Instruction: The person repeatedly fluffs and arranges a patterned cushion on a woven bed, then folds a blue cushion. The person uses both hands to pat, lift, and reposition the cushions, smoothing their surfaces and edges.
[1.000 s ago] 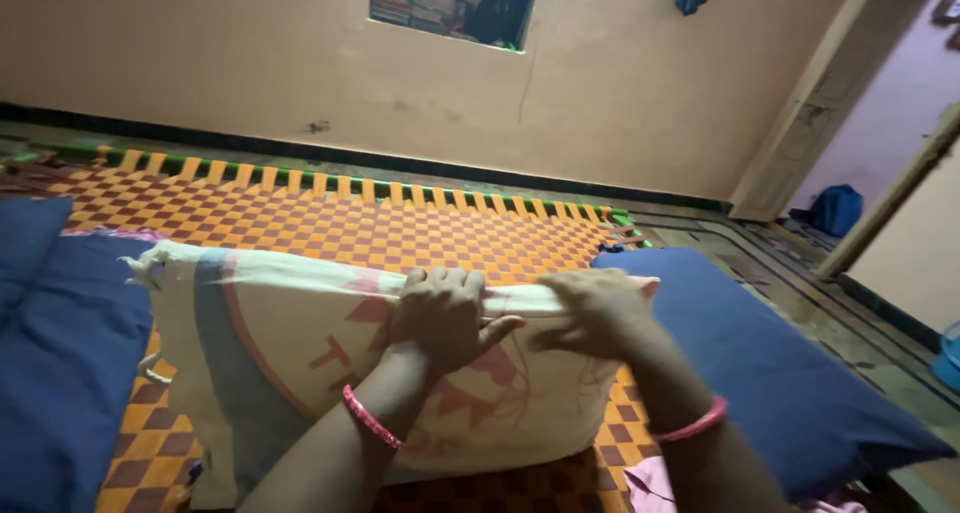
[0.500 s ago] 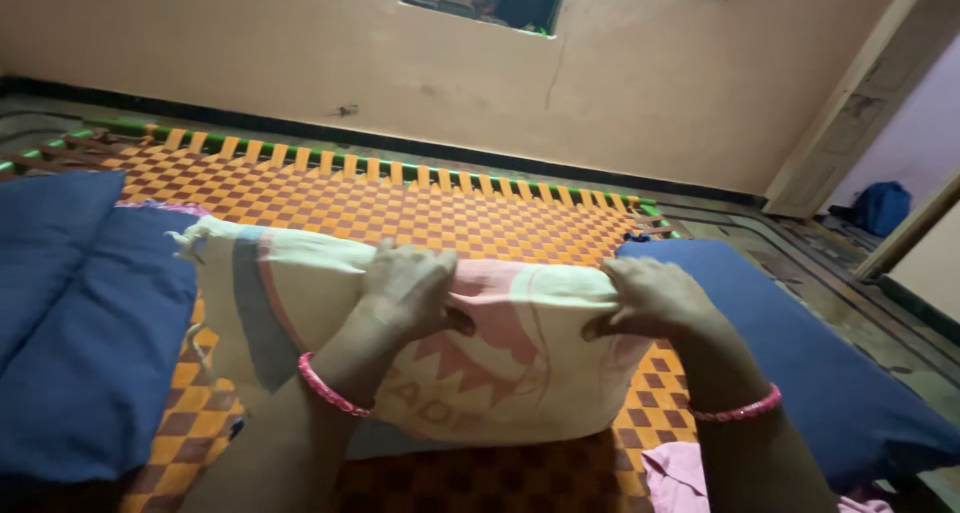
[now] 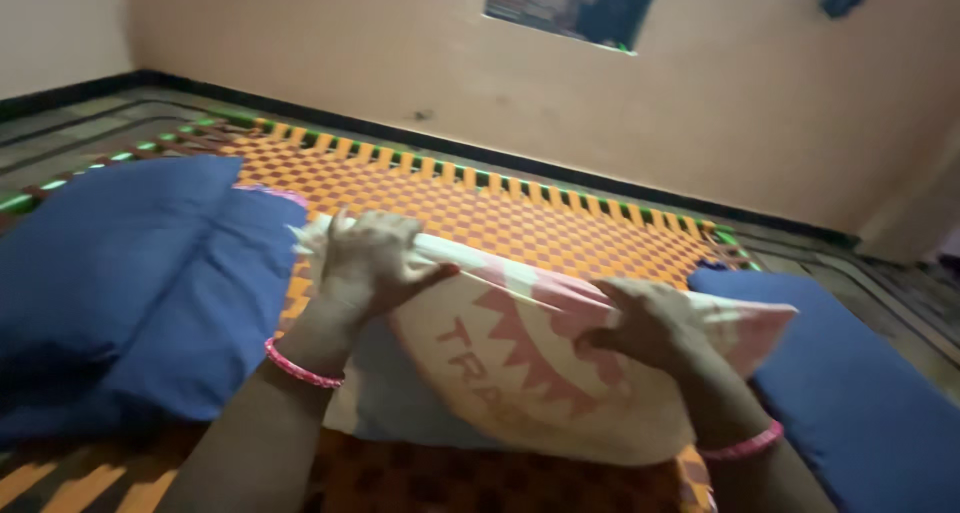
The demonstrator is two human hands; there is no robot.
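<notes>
Head view, single entry. Item: cream woven sack-cloth pillow with pink zigzag print and a grey-blue band, stuffed full, lying across an orange-and-brown chequered woven cot with green frame rail, its far end tilted lower toward the right. Left hand, pink bangle at the wrist, closed in a pinch on the pillow's upper left edge near a frayed corner; right hand, likewise bangled, fingers curled and clamped on the top seam further right. Whether that seam is open or sewn shut cannot be made out in the dim, soft picture. Adjacent: dark blue cloth cushion touching the pillow's left side; a second dark blue cushion just beside its right end. Beyond: peach plaster wall with a recessed niche. Risk, as judged: with the grip confined to a thin fold of slippery weave, the heavy filling could drag the edge free, and the frayed corner might tear under strain.
</notes>
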